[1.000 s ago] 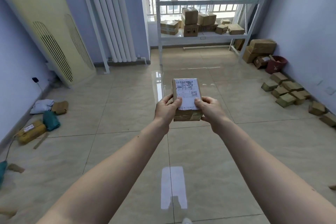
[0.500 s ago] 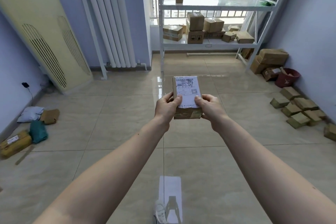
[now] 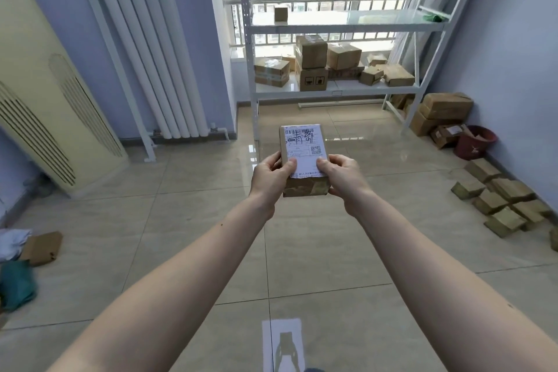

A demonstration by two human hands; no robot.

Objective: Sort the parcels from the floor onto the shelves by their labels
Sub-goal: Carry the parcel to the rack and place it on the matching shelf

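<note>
A small brown parcel (image 3: pixel 304 142) with a white label facing up is held out in front of me at chest height. My left hand (image 3: pixel 269 176) grips its left edge and my right hand (image 3: pixel 341 174) grips its right edge, both thumbs on the label. Straight ahead stands a white metal shelf rack (image 3: pixel 335 93). Its lower shelf carries several cardboard boxes (image 3: pixel 311 51). One small box (image 3: pixel 280 13) sits alone on the upper shelf.
Several small brown parcels (image 3: pixel 501 199) lie along the right wall, with larger boxes (image 3: pixel 446 106) and a red bucket (image 3: pixel 475 142) behind them. Soft parcels (image 3: pixel 18 263) lie on the floor at left. A tall air conditioner (image 3: pixel 39 84) and a radiator (image 3: pixel 151 54) stand at left.
The view has come closer to the shelf rack and tilted up slightly. The parcel stays held in both hands in the same pose.
</note>
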